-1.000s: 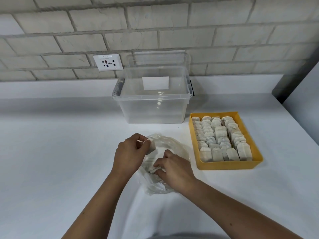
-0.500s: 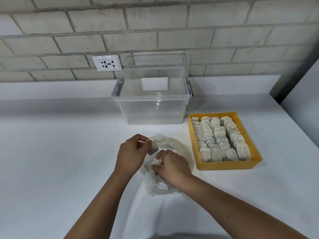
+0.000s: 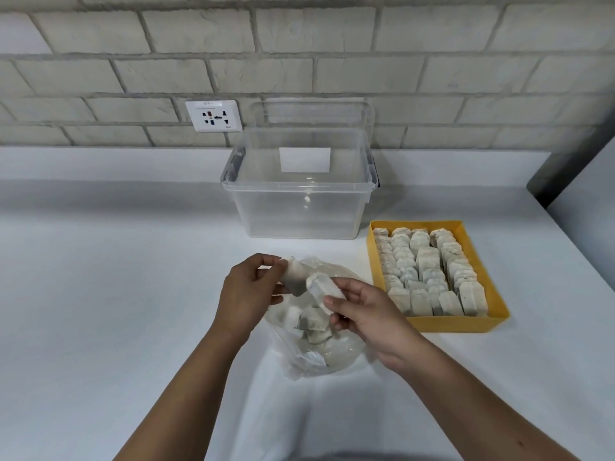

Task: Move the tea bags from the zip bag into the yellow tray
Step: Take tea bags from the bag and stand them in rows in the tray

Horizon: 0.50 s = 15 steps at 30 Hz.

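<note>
A clear zip bag (image 3: 319, 356) lies open on the white counter, with several tea bags (image 3: 307, 322) still inside it. My left hand (image 3: 248, 294) pinches one tea bag (image 3: 294, 276) above the bag's mouth. My right hand (image 3: 369, 316) holds a small bunch of tea bags (image 3: 324, 289) lifted just out of the bag. To the right stands the yellow tray (image 3: 479, 322), packed with several rows of upright tea bags (image 3: 429, 267).
A clear plastic storage box (image 3: 299, 207) stands behind the zip bag, its lid propped against the brick wall. A wall socket (image 3: 213, 116) is at the back left. A dark panel edges the counter at the far right.
My right hand has come up out of the zip bag with tea bags in its fingers. My left hand has stayed at the bag's mouth with its tea bag.
</note>
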Each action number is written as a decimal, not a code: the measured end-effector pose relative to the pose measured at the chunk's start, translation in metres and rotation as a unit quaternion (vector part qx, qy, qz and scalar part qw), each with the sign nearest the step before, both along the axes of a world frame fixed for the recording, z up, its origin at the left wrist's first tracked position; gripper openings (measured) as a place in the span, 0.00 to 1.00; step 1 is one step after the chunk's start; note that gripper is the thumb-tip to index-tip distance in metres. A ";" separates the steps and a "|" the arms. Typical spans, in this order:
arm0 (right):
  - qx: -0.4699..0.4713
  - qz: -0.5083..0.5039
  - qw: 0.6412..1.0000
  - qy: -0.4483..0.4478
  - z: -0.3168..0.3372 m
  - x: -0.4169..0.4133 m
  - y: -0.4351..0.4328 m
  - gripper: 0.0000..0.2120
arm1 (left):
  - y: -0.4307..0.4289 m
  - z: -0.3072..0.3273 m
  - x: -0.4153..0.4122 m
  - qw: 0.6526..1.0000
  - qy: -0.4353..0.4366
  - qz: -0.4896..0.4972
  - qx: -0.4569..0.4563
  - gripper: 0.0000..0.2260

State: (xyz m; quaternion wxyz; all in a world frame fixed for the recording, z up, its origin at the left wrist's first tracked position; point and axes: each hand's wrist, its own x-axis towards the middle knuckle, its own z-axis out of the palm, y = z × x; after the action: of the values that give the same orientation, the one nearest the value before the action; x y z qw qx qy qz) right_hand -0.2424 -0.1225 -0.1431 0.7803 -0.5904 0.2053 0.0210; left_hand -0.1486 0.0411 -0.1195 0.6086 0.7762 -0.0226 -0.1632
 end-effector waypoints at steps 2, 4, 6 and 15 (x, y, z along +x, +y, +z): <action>0.014 -0.001 1.000 -0.010 0.001 -0.001 0.000 0.09 | -0.006 0.001 -0.003 1.000 0.018 -0.011 -0.015 0.06; -0.003 -0.003 1.000 -0.018 0.001 -0.001 0.000 0.06 | -0.011 0.002 -0.008 0.999 0.032 -0.030 -0.025 0.07; -0.025 -0.008 1.000 -0.018 -0.001 0.000 0.002 0.06 | -0.015 0.003 -0.011 0.997 0.041 -0.046 -0.035 0.07; -0.068 -0.038 0.997 -0.029 -0.002 0.009 0.005 0.05 | -0.017 0.003 -0.014 0.993 0.077 -0.041 -0.076 0.13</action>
State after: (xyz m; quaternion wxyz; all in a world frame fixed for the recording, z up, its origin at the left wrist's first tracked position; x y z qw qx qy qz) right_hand -0.2338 -0.1176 -0.1453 0.7445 -0.6339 0.2059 -0.0403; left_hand -0.1624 0.0243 -0.1161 0.6588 0.7111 -0.0202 -0.2447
